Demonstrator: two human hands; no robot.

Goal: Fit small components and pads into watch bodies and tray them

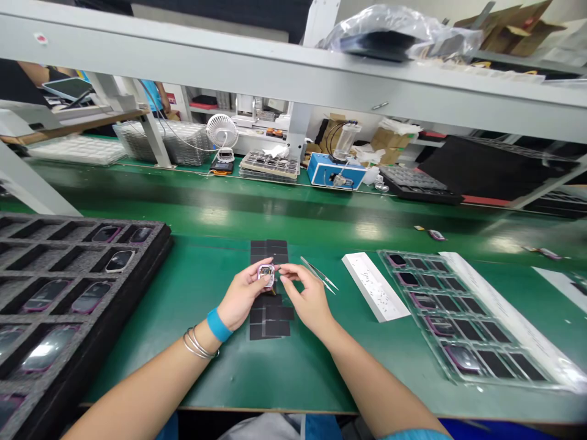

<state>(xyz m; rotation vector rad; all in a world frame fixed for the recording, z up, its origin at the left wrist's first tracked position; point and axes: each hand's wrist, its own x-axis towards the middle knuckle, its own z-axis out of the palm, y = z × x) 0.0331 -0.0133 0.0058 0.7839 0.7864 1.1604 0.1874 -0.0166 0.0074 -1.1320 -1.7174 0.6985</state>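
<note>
A green bench mat (183, 379) runs under a long grey shelf (293, 67), and everything here sits around the black pads (270, 318), a loose group of dark squares at the middle of the mat. Directly above those pads, the left hand (243, 292), with a blue wristband (219, 325) and thin metal bangles (197, 345), holds a small pink-framed watch body (266, 275) in a firm, narrow pinch between thumb and fingers. It is raised off the mat and tipped toward the viewer, which seems to present its face to the other hand. The right hand (308, 299) comes in from the right of the pads in a narrow pinch, its fingertips (283, 273) at the watch body's edge. Whether they hold anything small there, I cannot tell.

Just right of the pads lie steel tweezers (318, 275), set down within easy reach of the right hand. Further right are a white card (376, 287) and a clear tray (458, 342) of dark-faced units in rows. Left of the pads, a black foam tray (165, 244) holds similar units in separate slots, apparently to keep them from touching.
</note>
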